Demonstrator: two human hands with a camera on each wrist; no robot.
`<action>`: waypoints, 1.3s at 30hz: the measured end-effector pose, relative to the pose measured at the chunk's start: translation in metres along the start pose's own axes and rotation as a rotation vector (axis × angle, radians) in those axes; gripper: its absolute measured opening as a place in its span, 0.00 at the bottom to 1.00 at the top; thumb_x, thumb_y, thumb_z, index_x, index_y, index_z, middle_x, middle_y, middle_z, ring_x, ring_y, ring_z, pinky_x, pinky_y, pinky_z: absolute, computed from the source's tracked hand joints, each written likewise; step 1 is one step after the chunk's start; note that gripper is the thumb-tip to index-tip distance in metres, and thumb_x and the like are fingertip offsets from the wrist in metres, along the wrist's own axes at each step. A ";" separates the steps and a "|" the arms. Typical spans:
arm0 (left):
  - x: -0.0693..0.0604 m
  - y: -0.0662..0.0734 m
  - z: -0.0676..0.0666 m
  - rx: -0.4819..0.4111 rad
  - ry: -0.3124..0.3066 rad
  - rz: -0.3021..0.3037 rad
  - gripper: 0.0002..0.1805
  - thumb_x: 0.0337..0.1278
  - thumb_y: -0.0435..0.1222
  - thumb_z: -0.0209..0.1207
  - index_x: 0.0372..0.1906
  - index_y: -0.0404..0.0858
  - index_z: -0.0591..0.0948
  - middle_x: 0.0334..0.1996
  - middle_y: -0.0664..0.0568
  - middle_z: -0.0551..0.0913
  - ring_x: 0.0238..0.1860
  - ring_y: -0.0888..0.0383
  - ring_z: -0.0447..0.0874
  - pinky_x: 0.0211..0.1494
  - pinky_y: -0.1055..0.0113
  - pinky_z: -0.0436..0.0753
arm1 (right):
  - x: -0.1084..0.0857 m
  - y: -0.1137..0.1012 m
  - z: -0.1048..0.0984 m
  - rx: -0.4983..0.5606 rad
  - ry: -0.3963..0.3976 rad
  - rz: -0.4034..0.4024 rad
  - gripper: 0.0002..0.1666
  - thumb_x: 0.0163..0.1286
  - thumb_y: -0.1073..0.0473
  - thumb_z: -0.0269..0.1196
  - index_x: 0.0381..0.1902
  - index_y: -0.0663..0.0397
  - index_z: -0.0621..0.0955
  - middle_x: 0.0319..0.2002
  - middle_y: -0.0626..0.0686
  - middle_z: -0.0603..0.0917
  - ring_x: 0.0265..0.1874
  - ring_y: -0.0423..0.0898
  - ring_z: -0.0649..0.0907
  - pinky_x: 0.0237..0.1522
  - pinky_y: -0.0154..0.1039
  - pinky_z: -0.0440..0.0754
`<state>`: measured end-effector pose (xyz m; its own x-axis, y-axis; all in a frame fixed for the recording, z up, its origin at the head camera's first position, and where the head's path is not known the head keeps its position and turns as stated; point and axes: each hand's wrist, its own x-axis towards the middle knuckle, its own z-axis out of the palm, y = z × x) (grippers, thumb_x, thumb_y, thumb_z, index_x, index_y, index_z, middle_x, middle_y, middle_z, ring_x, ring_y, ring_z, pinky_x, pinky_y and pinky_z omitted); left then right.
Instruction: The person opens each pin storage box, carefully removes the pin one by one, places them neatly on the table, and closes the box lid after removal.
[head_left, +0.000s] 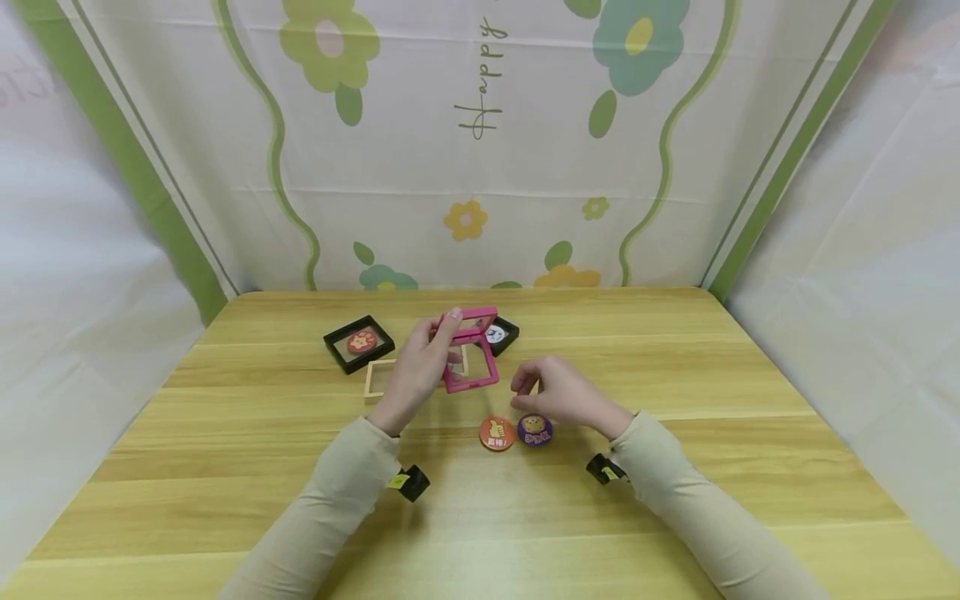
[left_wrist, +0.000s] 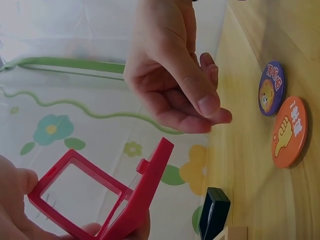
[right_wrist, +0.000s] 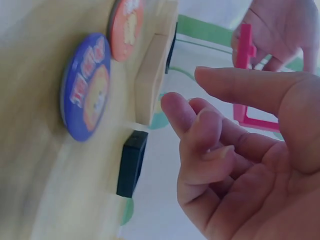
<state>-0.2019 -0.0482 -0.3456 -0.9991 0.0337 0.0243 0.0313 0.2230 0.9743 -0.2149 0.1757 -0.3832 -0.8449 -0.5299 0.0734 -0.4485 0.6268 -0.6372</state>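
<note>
My left hand [head_left: 418, 360] grips a pink hinged display frame [left_wrist: 142, 197], which stands unfolded above the table. Its thumb lies along one edge, and its other fingers are partly hidden behind the frame. To the right, my right hand [head_left: 562, 393] hovers with loosely bent fingers, thumb and fingertips apart and nothing between them. Just below it on the table lies a round purple badge [head_left: 535, 430] with a cartoon animal. Beside that badge is an orange badge [head_left: 497, 433] showing a thumbs-up hand. Neither badge is touched.
A black frame [head_left: 372, 358] with a red badge [head_left: 362, 342] inside lies at the back left. Another black frame [head_left: 512, 337] with a white badge sits behind the pink one. A pale wooden frame [head_left: 372, 395] is partly covered by the left hand. Printed cloth [head_left: 525, 167] hangs behind the table.
</note>
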 end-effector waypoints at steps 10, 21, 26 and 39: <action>0.003 0.001 -0.013 0.032 0.002 -0.015 0.40 0.65 0.67 0.45 0.62 0.38 0.71 0.49 0.41 0.80 0.41 0.49 0.84 0.42 0.56 0.83 | -0.004 -0.005 -0.010 -0.010 0.014 -0.011 0.04 0.64 0.59 0.69 0.32 0.50 0.83 0.29 0.42 0.82 0.29 0.47 0.81 0.32 0.40 0.78; 0.010 -0.017 -0.074 0.154 0.037 -0.034 0.45 0.66 0.66 0.43 0.69 0.31 0.65 0.60 0.36 0.73 0.47 0.46 0.82 0.47 0.52 0.83 | -0.005 -0.005 -0.014 -0.020 0.021 -0.004 0.04 0.66 0.59 0.67 0.32 0.50 0.84 0.28 0.42 0.82 0.30 0.47 0.81 0.32 0.40 0.78; 0.008 -0.030 -0.109 0.185 0.030 -0.089 0.47 0.68 0.66 0.39 0.68 0.27 0.64 0.56 0.31 0.72 0.50 0.41 0.77 0.49 0.51 0.81 | -0.004 -0.004 -0.013 -0.021 0.018 -0.016 0.04 0.67 0.58 0.67 0.31 0.50 0.84 0.28 0.42 0.82 0.29 0.46 0.81 0.31 0.39 0.78; 0.008 -0.060 -0.159 0.311 -0.060 -0.172 0.59 0.61 0.73 0.30 0.73 0.23 0.55 0.70 0.27 0.55 0.62 0.32 0.67 0.58 0.44 0.74 | -0.005 -0.005 -0.009 -0.005 0.006 -0.020 0.05 0.68 0.58 0.66 0.31 0.51 0.84 0.28 0.43 0.82 0.29 0.46 0.81 0.32 0.40 0.79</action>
<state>-0.2157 -0.2163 -0.3687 -0.9874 0.0245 -0.1561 -0.1213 0.5156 0.8482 -0.2111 0.1802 -0.3729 -0.8375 -0.5388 0.0912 -0.4669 0.6187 -0.6319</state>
